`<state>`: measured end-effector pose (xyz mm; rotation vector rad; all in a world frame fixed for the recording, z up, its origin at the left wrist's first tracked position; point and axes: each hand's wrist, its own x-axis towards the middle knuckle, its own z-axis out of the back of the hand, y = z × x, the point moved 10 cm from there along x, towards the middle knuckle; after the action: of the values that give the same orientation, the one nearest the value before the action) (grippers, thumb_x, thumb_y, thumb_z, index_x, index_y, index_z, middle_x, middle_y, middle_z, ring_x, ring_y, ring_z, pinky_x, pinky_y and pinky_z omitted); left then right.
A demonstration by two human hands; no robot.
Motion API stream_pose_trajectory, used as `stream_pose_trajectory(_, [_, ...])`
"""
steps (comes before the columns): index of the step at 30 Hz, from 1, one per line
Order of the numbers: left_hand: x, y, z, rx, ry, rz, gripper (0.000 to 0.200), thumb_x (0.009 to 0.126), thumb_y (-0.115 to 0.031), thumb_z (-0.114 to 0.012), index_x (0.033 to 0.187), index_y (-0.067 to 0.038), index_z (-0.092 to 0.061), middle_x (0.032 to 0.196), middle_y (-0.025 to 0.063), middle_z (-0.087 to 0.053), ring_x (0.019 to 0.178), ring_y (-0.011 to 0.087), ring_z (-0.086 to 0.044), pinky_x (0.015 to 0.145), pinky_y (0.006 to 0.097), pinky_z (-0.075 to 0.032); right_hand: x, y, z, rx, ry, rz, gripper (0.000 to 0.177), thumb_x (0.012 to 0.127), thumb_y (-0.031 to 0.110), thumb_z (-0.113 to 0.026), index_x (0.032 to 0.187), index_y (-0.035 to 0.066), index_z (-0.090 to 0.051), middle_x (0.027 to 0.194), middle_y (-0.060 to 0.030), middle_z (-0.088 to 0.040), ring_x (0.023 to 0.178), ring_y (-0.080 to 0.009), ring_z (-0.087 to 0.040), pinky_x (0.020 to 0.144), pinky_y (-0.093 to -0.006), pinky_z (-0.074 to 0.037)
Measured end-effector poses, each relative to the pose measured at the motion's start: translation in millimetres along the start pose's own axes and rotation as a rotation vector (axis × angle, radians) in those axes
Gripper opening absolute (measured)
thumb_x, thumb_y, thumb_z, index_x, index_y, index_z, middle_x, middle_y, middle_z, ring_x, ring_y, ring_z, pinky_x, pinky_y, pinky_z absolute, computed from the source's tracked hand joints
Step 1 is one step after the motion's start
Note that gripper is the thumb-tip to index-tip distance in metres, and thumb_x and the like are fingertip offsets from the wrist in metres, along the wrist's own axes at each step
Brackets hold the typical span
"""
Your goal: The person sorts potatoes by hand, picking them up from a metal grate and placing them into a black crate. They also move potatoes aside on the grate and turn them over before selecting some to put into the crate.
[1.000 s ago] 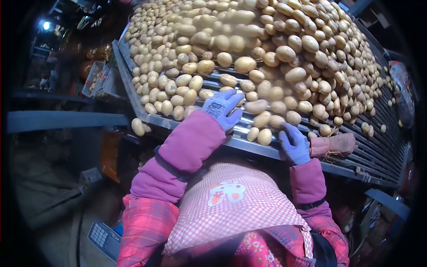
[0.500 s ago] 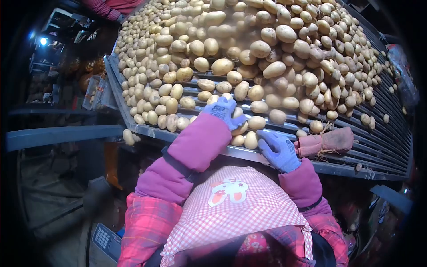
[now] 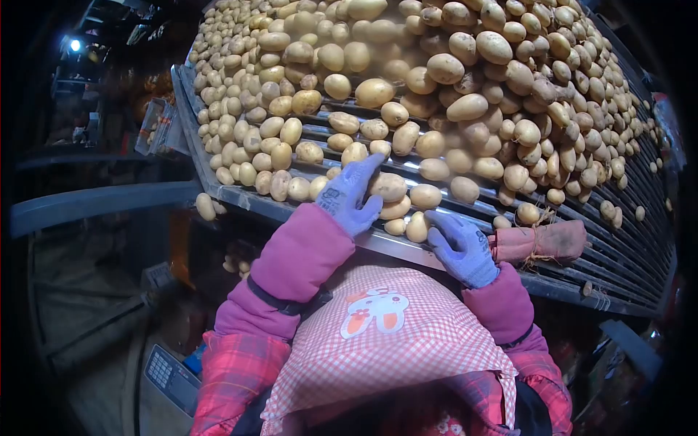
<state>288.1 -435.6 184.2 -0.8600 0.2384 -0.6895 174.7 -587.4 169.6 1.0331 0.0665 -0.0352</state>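
A large heap of potatoes (image 3: 465, 107) lies across a slatted metal rack (image 3: 618, 251). My left hand (image 3: 349, 195), in a lavender glove, is over the rack's near part with finger and thumb apart. Its fingertips reach a small potato (image 3: 379, 148), and a larger potato (image 3: 388, 187) lies just right of its thumb. My right hand (image 3: 465, 251), gloved alike, rests at the front edge with its fingers loosely bent and apart. Beside its fingertips is a round potato (image 3: 417, 227); whether they touch is hard to tell.
A rolled pink-red cloth bundle (image 3: 556, 241) tied with string lies right of my right hand. The rack's front rim (image 3: 407, 251) runs before my checked apron (image 3: 327, 363). A keypad device (image 3: 171, 378) stands low left, and a crate (image 3: 155, 127) stands beyond the rack's left side.
My left hand has drawn back left and turned, uncovering potatoes that were under it. My right hand stays near the same round potato. The whole view has shifted slightly.
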Motion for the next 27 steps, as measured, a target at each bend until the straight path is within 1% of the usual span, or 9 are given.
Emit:
stream_pose_trajectory(5, [-1, 17, -9, 0.053, 0.049, 0.068, 0.068, 0.076, -0.018, -0.071, 0.137, -0.005, -0.044, 0.107, 0.0194, -0.058, 0.1, 0.0359, -0.057, 0.089, 0.0432, -0.047, -1, 2, 2, -0.024, -0.013, 0.021, 0.035, 0.087, 0.019, -0.062, 0.116, 0.0, -0.062, 0.099, -0.0196, -0.067, 0.088, -0.0342, -0.066, 0.077, -0.0398, -0.052])
stream_pose_trajectory(8, [5, 11, -16, 0.179, 0.19, 0.116, 0.063, 0.081, -0.035, -0.065, 0.133, -0.003, -0.047, 0.11, 0.022, -0.058, 0.102, 0.0383, -0.058, 0.088, 0.0446, -0.047, 1, 2, 3, -0.011, -0.018, -0.009, 0.034, 0.087, 0.019, -0.063, 0.115, -0.001, -0.063, 0.099, -0.0203, -0.066, 0.088, -0.035, -0.066, 0.078, -0.0403, -0.052])
stream_pose_trajectory(10, [9, 4, -22, 0.488, 0.374, 0.278, 0.068, 0.082, -0.049, -0.061, 0.132, -0.005, -0.049, 0.113, 0.0209, -0.058, 0.099, 0.037, -0.061, 0.085, 0.0456, -0.048, 0, 8, 5, -0.025, -0.049, 0.035, 0.034, 0.087, 0.018, -0.063, 0.114, -0.002, -0.063, 0.1, -0.0208, -0.066, 0.089, -0.0357, -0.065, 0.079, -0.0413, -0.052])
stream_pose_trajectory(14, [16, 2, -31, 0.482, 0.391, 0.225, 0.072, 0.082, -0.055, -0.057, 0.134, -0.007, -0.048, 0.112, 0.0202, -0.06, 0.095, 0.0372, -0.063, 0.083, 0.0467, -0.049, 2, 11, 7, -0.05, -0.055, 0.05, 0.033, 0.086, 0.018, -0.063, 0.113, -0.002, -0.062, 0.098, -0.021, -0.066, 0.088, -0.036, -0.065, 0.078, -0.0421, -0.051])
stream_pose_trajectory(17, [15, 23, -30, 0.434, 0.325, 0.278, 0.067, 0.084, -0.048, -0.06, 0.135, -0.007, -0.049, 0.11, 0.019, -0.063, 0.093, 0.0334, -0.065, 0.081, 0.0436, -0.051, 3, 10, 4, -0.065, -0.045, 0.025, 0.032, 0.086, 0.018, -0.063, 0.111, -0.002, -0.062, 0.096, -0.0205, -0.066, 0.088, -0.0363, -0.065, 0.077, -0.0431, -0.051])
stream_pose_trajectory(20, [16, 54, -13, -0.385, 0.137, 0.444, 0.05, 0.089, -0.032, -0.062, 0.13, -0.005, -0.053, 0.11, 0.0155, -0.064, 0.092, 0.0225, -0.064, 0.078, 0.0336, -0.053, 3, 11, 3, -0.07, -0.043, 0.048, 0.033, 0.086, 0.018, -0.062, 0.112, -0.001, -0.062, 0.097, -0.0196, -0.066, 0.088, -0.0355, -0.065, 0.078, -0.0428, -0.051])
stream_pose_trajectory(21, [6, 40, -7, -1.06, 0.066, 0.569, 0.049, 0.091, -0.034, -0.061, 0.13, -0.005, -0.052, 0.108, 0.0152, -0.064, 0.091, 0.0247, -0.064, 0.076, 0.0343, -0.053, 2, 11, 2, -0.066, -0.036, 0.05, 0.033, 0.086, 0.018, -0.062, 0.112, -0.001, -0.062, 0.097, -0.0196, -0.066, 0.088, -0.0355, -0.065, 0.078, -0.0428, -0.051])
stream_pose_trajectory(23, [-7, 46, -9, -1.683, 0.052, 0.602, 0.052, 0.092, -0.037, -0.06, 0.129, -0.002, -0.051, 0.109, 0.0139, -0.062, 0.087, 0.024, -0.063, 0.072, 0.0334, -0.054, 2, 11, 4, -0.069, -0.062, 0.06, 0.033, 0.086, 0.018, -0.062, 0.114, 0.0, -0.062, 0.096, -0.0186, -0.066, 0.086, -0.0346, -0.065, 0.077, -0.042, -0.051])
stream_pose_trajectory(27, [-14, 35, -10, -1.822, 0.097, 0.586, 0.059, 0.092, -0.045, -0.058, 0.128, 0.001, -0.049, 0.108, 0.0113, -0.059, 0.084, 0.0224, -0.061, 0.069, 0.0327, -0.053, 1, 4, 5, -0.021, -0.066, -0.024, 0.03, 0.088, 0.019, -0.062, 0.112, 0.0, -0.064, 0.095, -0.0181, -0.066, 0.087, -0.0336, -0.065, 0.076, -0.0396, -0.051])
